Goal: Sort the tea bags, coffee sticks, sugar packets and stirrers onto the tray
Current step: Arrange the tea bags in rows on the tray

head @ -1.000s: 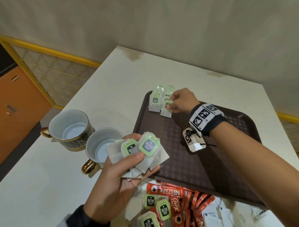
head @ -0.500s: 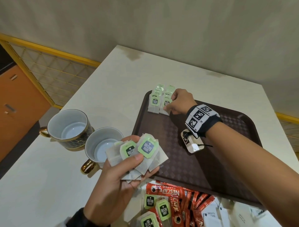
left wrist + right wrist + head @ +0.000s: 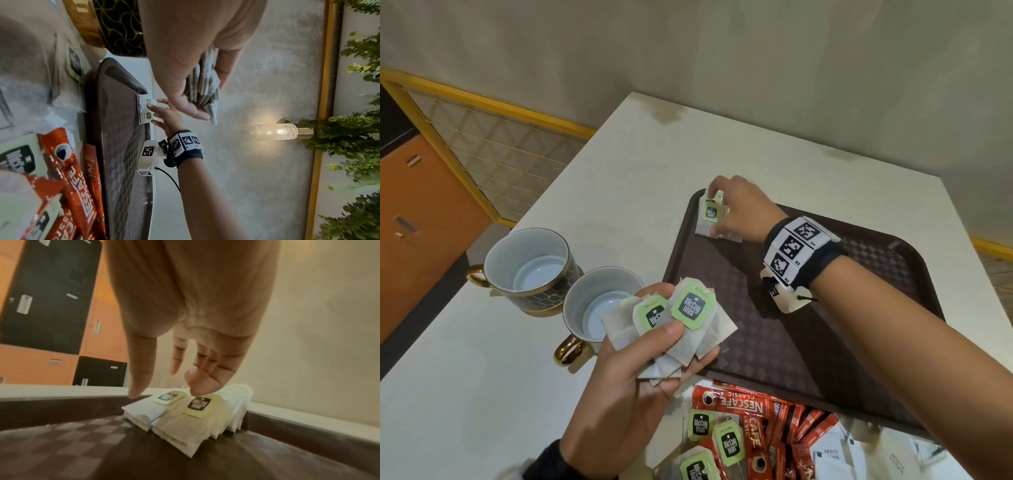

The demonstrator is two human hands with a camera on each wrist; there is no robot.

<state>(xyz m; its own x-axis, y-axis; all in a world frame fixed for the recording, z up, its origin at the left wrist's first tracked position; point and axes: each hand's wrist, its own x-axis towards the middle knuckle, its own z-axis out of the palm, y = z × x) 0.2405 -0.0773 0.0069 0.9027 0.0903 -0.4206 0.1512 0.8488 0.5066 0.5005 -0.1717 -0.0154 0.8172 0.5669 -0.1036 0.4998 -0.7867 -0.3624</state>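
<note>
2 cups [image 3: 527, 270], 1 tray [image 3: 859, 342], 3 loose tea bags [image 3: 726, 442] on table.

The white table [image 3: 482, 394] stands against a mottled grey-beige wall [image 3: 756, 68]. Left of the table runs a yellow-framed wire-mesh railing [image 3: 493, 137], and beyond it orange and black cabinets [image 3: 51, 305]. On the wall a glass wall lamp [image 3: 275, 131] glows (greenery [image 3: 353, 138] beside it).
</note>
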